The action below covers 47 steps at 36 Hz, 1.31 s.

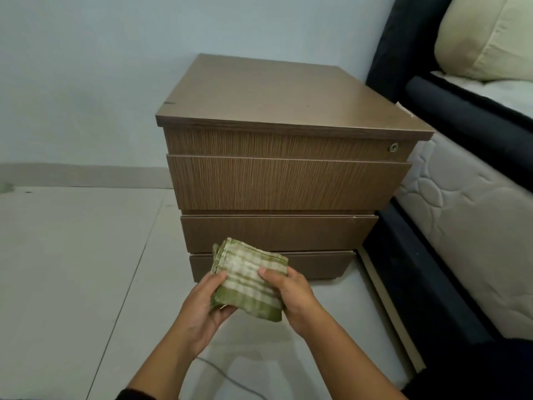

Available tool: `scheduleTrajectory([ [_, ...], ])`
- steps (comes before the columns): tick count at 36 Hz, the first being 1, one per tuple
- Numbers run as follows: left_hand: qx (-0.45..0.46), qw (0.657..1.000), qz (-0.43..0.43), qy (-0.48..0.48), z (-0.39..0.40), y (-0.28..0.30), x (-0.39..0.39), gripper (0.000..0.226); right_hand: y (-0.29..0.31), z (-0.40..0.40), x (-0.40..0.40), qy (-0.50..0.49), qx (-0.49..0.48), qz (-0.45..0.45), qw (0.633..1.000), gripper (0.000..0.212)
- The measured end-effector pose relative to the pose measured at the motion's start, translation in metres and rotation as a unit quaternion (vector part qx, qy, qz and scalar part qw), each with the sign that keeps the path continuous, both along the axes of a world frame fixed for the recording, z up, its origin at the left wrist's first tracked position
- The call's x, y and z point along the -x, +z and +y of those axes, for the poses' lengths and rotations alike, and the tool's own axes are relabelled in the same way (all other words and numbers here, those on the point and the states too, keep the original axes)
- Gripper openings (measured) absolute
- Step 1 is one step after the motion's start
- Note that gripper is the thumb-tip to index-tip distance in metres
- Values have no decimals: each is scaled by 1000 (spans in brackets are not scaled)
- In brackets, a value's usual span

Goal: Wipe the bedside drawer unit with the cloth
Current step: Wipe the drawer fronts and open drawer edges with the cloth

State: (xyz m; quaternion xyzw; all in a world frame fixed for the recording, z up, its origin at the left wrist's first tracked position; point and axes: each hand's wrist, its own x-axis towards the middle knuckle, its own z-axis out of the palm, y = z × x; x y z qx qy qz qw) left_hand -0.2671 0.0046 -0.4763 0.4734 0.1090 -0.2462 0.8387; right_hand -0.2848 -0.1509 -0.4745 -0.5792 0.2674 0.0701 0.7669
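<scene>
Both hands hold the folded cloth (248, 280) low in front of the unit (277, 157), not touching it: the left hand (202, 306) cups one edge, the right hand (291, 295) pinches the other, thumb on top. The top looks unwiped. If either grip loosens, the folds may fall open. The bed (461, 180) sits tight against the unit, so that side is likely to get missed.
</scene>
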Motion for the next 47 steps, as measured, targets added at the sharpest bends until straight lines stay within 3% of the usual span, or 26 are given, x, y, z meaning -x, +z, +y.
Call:
scheduleTrajectory([
  [8,-101,991,-88,4,8,11,3,20,27,3,0,-3,41,-60,997,14],
  [13,-103,985,-133,28,11,27,-3,22,46,7,-2,0,20,-97,995,20],
  [19,-55,973,-219,39,16,90,-17,36,94,12,-18,-19,-37,-191,981,18],
  [27,-134,931,-329,83,23,194,-65,17,214,18,-68,-29,58,-385,920,20],
  [31,-180,892,-384,159,16,236,-102,9,259,23,-104,-61,107,-427,896,30],
  [35,-267,853,-393,216,10,255,-140,49,284,22,-138,-84,172,-432,881,30],
  [37,-329,840,-381,202,11,255,-155,61,285,20,-153,-81,227,-405,882,34],
  [40,-432,813,-373,121,10,245,-168,61,271,12,-169,-20,382,-318,868,57],
  [43,-547,737,-390,74,10,235,-174,47,254,10,-180,82,555,-272,782,60],
  [47,-623,657,-414,96,10,228,-181,30,231,19,-176,217,632,-250,701,41],
])
